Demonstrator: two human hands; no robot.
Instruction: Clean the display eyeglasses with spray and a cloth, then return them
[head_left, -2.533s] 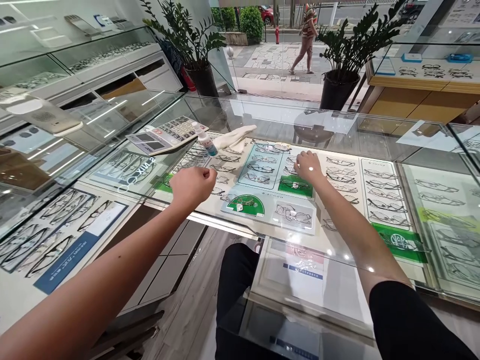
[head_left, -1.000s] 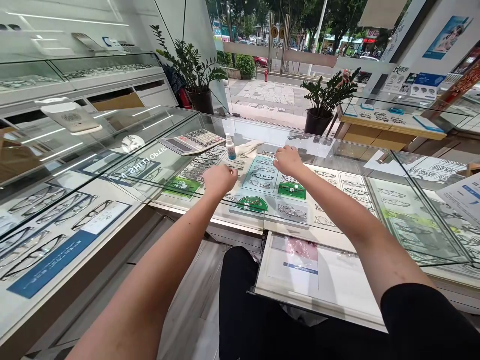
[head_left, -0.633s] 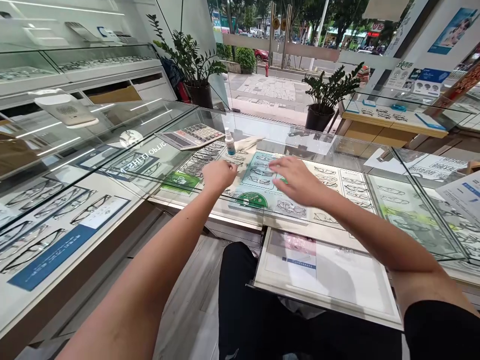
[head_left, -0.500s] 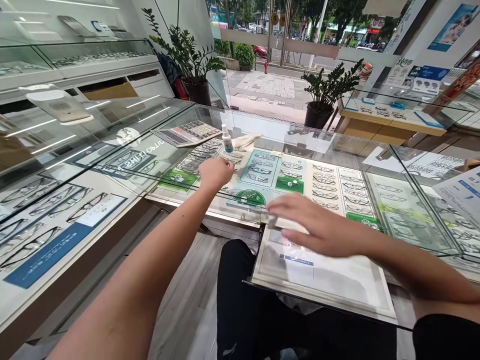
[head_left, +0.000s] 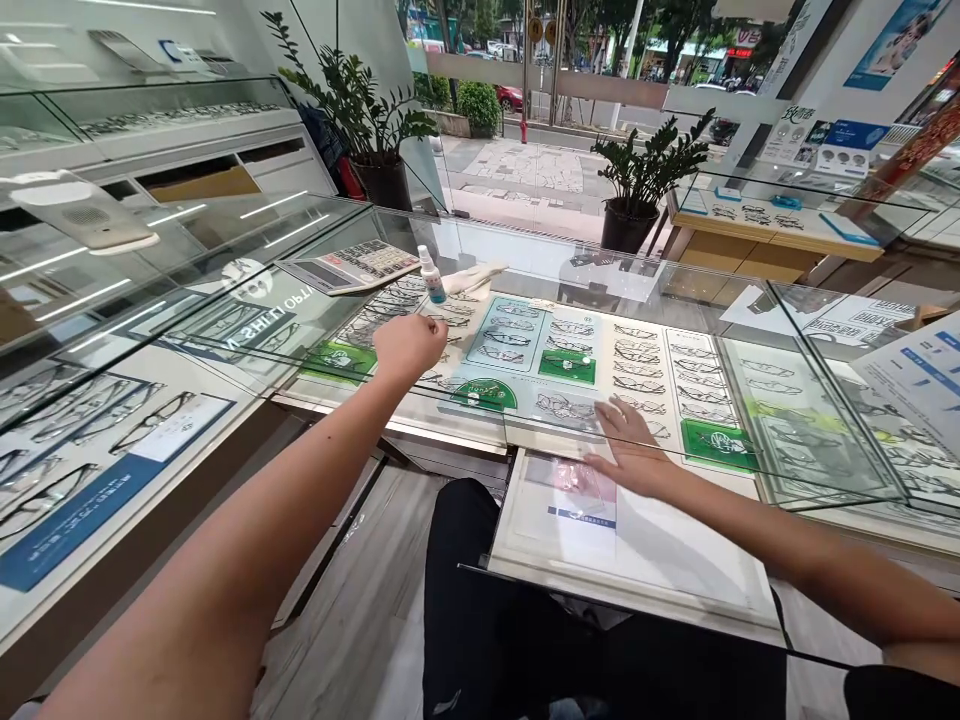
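My left hand (head_left: 409, 345) is curled into a fist and rests on the glass top (head_left: 750, 290) of a showcase; nothing shows in it. My right hand (head_left: 630, 445) is open with its fingers spread. It reaches under the glass, above a pulled-out white drawer (head_left: 675, 560), and its fingertips are close to a clear tray of eyeglasses (head_left: 566, 405). Rows of eyeglass frames (head_left: 637, 370) lie on display boards inside the case. A small plastic bag with a pink patch (head_left: 574, 478) lies in the drawer just left of my right hand.
A calculator (head_left: 352, 268), a small spray bottle (head_left: 430, 276) and a white cloth (head_left: 469, 278) sit on the glass at the back. More glass cases stand to the left (head_left: 112, 420) and right (head_left: 862, 400). Two potted plants (head_left: 360, 110) (head_left: 645, 180) flank the doorway. My dark-trousered legs (head_left: 480, 600) are below.
My right hand has left the glass top, swung toward me and gone under the glass over the drawer. The left fist has stayed in place. The view shifted slightly.
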